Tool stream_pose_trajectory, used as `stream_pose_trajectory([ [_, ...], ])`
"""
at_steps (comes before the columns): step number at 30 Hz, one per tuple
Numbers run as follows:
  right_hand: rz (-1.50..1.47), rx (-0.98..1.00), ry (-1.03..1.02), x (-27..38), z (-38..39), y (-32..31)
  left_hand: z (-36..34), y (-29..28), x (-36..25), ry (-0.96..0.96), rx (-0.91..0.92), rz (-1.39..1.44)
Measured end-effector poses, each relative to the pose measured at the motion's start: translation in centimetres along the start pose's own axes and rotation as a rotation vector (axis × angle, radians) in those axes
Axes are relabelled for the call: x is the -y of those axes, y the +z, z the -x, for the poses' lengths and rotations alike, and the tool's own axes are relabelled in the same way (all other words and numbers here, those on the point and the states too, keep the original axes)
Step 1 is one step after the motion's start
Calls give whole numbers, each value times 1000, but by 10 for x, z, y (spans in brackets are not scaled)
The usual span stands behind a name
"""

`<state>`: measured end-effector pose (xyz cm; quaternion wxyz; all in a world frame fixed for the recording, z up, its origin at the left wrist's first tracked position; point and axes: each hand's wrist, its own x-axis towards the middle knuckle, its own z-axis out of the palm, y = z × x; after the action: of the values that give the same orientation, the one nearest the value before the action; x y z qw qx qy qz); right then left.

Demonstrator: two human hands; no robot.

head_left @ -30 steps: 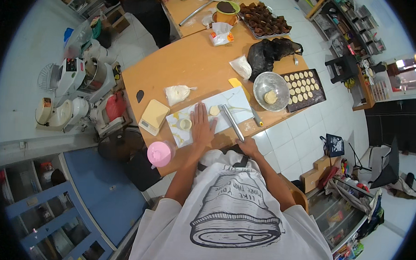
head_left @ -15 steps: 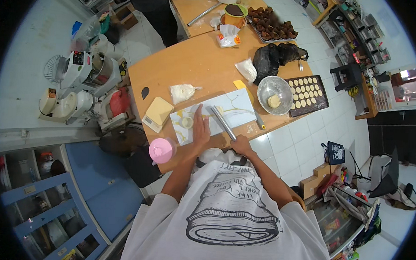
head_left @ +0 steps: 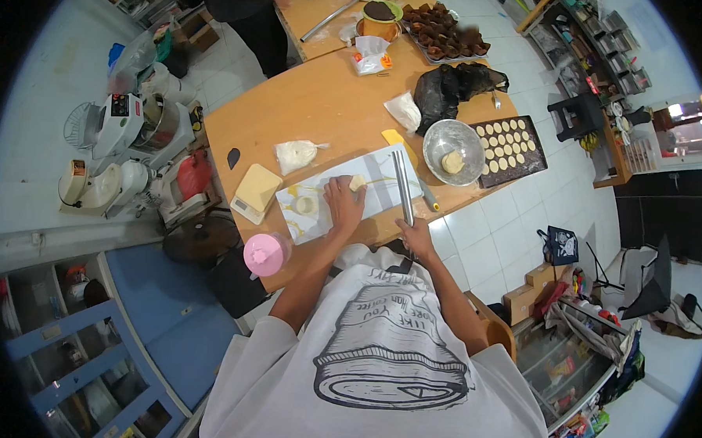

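Observation:
My right hand (head_left: 418, 238) is closed around the near end of a shiny metal rolling pin (head_left: 403, 182), which slants over the right part of a white marble-patterned board (head_left: 383, 202). On the board, my left hand (head_left: 344, 205) has its fingers bent at a small pale piece of dough (head_left: 358, 183), which shows between thumb and forefinger. A small round clear dish or ring (head_left: 305, 205) lies left of that hand. To the right of the board stands a steel bowl (head_left: 479, 158) with a ball of dough (head_left: 452, 162) inside.
A dark tray (head_left: 535, 158) with rows of dough rounds lies beyond the bowl. Left of the board are a kitchen scale (head_left: 257, 190), a pink-lidded container (head_left: 265, 254) and a bag of white powder (head_left: 295, 157). A yellow scraper (head_left: 392, 136) lies behind the board. Another person (head_left: 246, 19) stands across the table.
The rolling pin has swung up and to the right, off the spot near the dough. My left hand has gone from lying flat to bending its fingers at the dough piece.

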<state>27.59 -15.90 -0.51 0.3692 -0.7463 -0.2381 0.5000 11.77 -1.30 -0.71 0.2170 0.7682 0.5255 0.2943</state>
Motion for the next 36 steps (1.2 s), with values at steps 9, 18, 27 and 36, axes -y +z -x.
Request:
stream_pose_trajectory([
  [9, -155, -12, 64, -7, 15, 3, -3, 1, 0, -123, 67, 376],
  [18, -208, -1, 53, -7, 15, 10, -14, -34, -12, 260, 73, 159],
  [27, -17, -8, 22, -17, 8, 5, 27, -38, 8, 413, 302, 40],
  [36, 285, -174, -583, 48, 31, 20, 25, -17, 37, -280, 63, 874],
])
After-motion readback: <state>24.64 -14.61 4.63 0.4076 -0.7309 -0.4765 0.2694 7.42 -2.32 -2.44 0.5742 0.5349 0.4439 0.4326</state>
